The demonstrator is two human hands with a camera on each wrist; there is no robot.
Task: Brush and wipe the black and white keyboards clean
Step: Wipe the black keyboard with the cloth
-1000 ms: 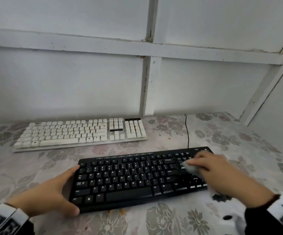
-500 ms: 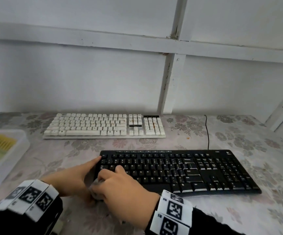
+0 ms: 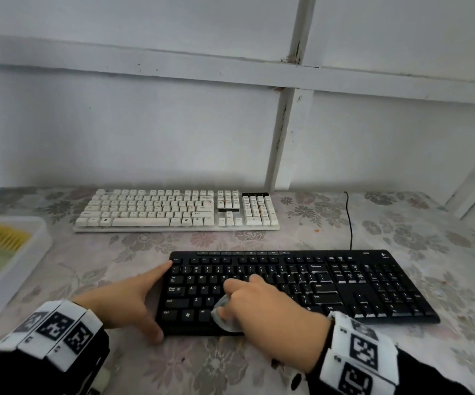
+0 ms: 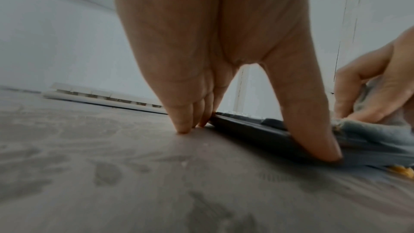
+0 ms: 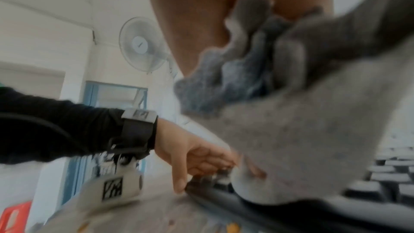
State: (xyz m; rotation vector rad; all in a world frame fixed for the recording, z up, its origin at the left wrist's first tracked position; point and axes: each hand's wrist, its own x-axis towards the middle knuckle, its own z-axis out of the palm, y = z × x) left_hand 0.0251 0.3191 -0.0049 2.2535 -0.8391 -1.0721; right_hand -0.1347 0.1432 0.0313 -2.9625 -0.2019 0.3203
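Black keyboard (image 3: 296, 289) lying near-centre on the table (image 3: 444, 266), long axis running 9 to 3 o'clock. Right hand (image 3: 261, 306) curled round a grey cloth (image 3: 224, 316), pressed on the lower-left keys — unwiped stretch likely toward 3 o'clock. Left hand (image 3: 125, 300) spread, bracing the 9 o'clock end, holding nothing. White keyboard (image 3: 176, 210) at 12 o'clock — well apart.

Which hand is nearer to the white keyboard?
Left. The left hand braces the black keyboard's left end, below the white keyboard; the right hand wipes farther right and nearer the person.
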